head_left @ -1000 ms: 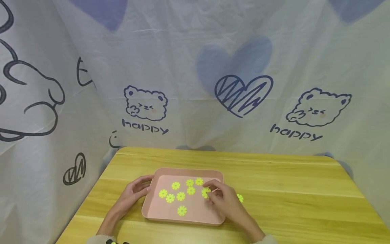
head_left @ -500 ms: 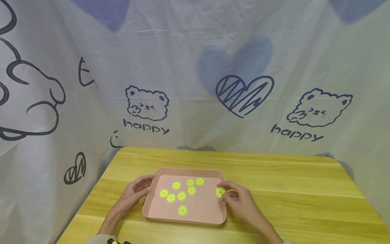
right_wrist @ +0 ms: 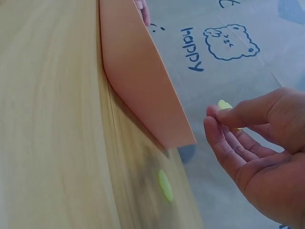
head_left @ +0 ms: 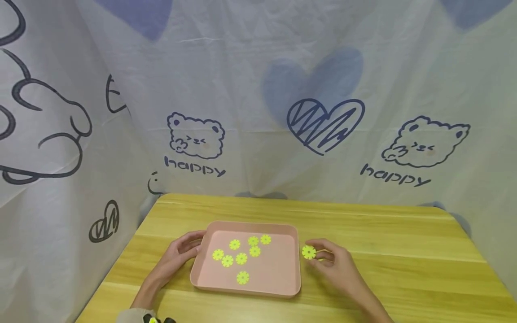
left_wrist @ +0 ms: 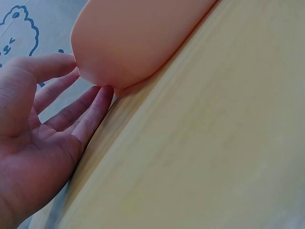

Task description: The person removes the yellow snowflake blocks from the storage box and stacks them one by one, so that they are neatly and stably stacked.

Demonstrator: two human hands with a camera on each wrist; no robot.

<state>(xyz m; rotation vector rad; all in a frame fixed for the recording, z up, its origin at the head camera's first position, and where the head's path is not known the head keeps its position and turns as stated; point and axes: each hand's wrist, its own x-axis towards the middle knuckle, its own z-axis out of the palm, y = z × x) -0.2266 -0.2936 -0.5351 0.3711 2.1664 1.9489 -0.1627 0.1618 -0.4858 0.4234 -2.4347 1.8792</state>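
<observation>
My right hand [head_left: 337,267] pinches a yellow notched plastic disc [head_left: 308,252] between thumb and fingers, just outside the tray's right side. The right wrist view shows the disc's edge poking out above the thumb. A pink rectangular tray [head_left: 278,278] lies on the table, with several similar discs [head_left: 243,277] scattered flat on its floor. At the tray's left end, my left hand [head_left: 179,251] rests its fairly straight fingertips against the outer wall. Below the right hand, another yellow disc [right_wrist: 165,185] lies on the tabletop; the hand mostly hides it in the head view.
The wood-grain table [head_left: 387,242] extends well to the right of the tray. A pale curtain [head_left: 250,112] printed with bears and hearts hangs behind the table and along its left side. A dark wrist strap [head_left: 157,319] shows at the left cuff.
My right hand has moved rightward with the pinched disc, from over the tray's right part past its rim to above the table. The left hand stays at the tray's left end.
</observation>
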